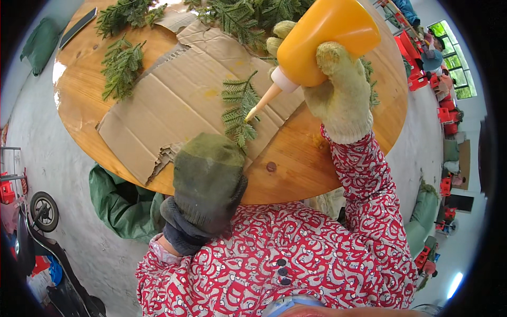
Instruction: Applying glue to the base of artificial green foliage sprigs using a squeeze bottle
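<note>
My right hand (340, 90), in a pale knitted glove, is closed round an orange-yellow squeeze bottle (327, 39). The bottle is tipped down, and its narrow nozzle (264, 102) meets a green artificial fir sprig (238, 105) over the cardboard. Yellowish stuff shows at the nozzle tip. My left hand (208, 158), in a dark green glove, is beside the sprig's lower end. Its back faces up and hides the fingers, so I cannot tell whether they grip the sprig. Under both lies a flattened cardboard sheet (158, 113) with torn edges and yellow spots.
More fir sprigs (120, 68) lie on the round wooden table (79, 100), with a thick pile (237, 18) at the far side. A dark flat phone-like slab (78, 27) rests at the far left edge. Green sacks (119, 206) and a wheeled vehicle (45, 211) stand on the floor.
</note>
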Tool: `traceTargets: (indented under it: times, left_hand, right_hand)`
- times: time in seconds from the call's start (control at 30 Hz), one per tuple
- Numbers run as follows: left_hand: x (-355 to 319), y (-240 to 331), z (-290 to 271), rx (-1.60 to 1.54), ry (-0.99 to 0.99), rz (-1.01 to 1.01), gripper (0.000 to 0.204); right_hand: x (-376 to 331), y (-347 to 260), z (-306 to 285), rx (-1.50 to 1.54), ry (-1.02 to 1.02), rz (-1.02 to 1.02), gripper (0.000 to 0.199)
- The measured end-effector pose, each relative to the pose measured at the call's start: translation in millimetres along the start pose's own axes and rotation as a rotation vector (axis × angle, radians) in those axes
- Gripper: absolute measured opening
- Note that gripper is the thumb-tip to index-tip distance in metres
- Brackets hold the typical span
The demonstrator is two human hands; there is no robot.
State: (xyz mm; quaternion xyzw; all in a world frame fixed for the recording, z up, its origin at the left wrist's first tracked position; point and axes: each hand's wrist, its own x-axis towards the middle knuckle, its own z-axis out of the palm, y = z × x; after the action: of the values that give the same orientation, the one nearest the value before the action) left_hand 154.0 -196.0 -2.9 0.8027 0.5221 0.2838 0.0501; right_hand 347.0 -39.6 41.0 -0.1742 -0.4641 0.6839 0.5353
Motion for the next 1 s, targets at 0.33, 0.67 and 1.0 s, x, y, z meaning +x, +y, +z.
traceTargets:
  times: [0.33, 0.67, 1.0]
  left_hand:
    - [1.3, 1.2, -3.5, -0.011, -0.042, -0.008, 0.046]
    - [-2.3, -2.7, 1.3, -0.004, -0.051, 0.008, 0.045]
    - [-2.0, -3.0, -0.7, -0.016, -0.031, 0.019, 0.047]
  right_hand:
    - [0.7, 0.8, -1.1, -0.028, 0.009, -0.024, 0.036]
    - [-1.9, 2.7, -4.5, -0.226, -0.021, 0.009, 0.055]
    - [0.9, 0.3, -1.0, -0.223, -0.035, -0.042, 0.043]
